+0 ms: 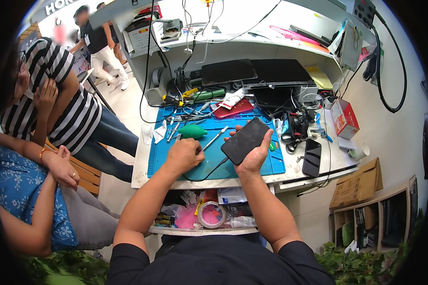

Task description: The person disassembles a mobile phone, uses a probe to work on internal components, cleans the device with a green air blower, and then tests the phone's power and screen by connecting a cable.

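Observation:
My right hand (253, 164) holds a dark smartphone (245, 141), its black screen turned up and tilted, above the blue work mat (266, 164). A black cable (218, 166) runs from the phone's lower corner down across the mat. My left hand (183, 156) rests on the mat with its fingers curled in; whatever they may hold is hidden. Just beyond it lies a green rubber air blower (193, 131). A thin screwdriver-like tool (215, 138) lies between my two hands. Several slim tools lie around the blower.
A second phone (311, 158) lies right of the mat, near scissors (293, 145) and a red-white box (344, 118). Below the bench edge, an open drawer holds a tape roll (211, 214). Two people stand close on the left, one in a striped shirt (76, 107).

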Action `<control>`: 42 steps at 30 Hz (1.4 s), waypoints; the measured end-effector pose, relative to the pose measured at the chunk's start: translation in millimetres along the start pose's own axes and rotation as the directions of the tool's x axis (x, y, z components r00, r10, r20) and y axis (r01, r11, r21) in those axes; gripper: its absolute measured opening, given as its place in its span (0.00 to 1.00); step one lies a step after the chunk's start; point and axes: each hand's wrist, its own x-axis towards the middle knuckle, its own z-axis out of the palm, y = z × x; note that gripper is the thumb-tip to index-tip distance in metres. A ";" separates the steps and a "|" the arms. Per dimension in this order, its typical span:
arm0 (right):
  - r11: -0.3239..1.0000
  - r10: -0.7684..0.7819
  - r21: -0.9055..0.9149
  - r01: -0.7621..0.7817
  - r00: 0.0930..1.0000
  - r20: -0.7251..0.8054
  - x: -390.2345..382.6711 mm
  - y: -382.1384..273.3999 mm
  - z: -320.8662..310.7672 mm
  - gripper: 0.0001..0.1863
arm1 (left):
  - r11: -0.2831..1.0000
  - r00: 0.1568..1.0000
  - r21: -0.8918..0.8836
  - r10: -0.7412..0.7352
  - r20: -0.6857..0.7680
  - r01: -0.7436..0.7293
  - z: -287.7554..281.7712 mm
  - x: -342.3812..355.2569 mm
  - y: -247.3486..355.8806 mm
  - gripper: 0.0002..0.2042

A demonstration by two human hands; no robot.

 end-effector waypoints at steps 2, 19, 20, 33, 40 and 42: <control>1.000 -0.010 0.024 0.010 1.000 0.006 3.8 -4.4 -0.4 0.42 | 0.994 0.997 0.084 0.070 -0.024 -0.068 -5.0 7.8 4.0 0.10; 0.998 0.051 0.041 -0.051 0.999 -0.013 5.6 -10.5 0.7 0.45 | 0.948 0.959 0.188 0.227 0.173 -0.258 -62.1 64.6 -23.1 0.25; 0.998 0.052 0.034 -0.052 0.999 -0.014 6.0 -10.4 0.6 0.45 | 0.972 0.953 0.132 0.156 0.259 -0.195 -66.3 66.4 -16.3 0.30; 0.987 0.159 -0.019 -0.159 0.986 0.038 4.5 6.8 -0.3 0.49 | 0.943 0.856 0.252 0.309 -0.415 -0.219 -39.8 144.9 -42.4 0.24; 0.998 0.062 0.021 -0.062 0.997 -0.040 3.3 7.4 -6.3 0.44 | 0.934 0.948 -0.357 0.121 0.295 -0.008 -52.7 9.3 41.4 0.24; 0.998 0.059 0.020 -0.058 0.998 -0.018 -3.9 12.7 -3.1 0.44 | 0.890 0.989 -0.453 0.116 0.091 -0.062 -32.8 -22.9 56.5 0.19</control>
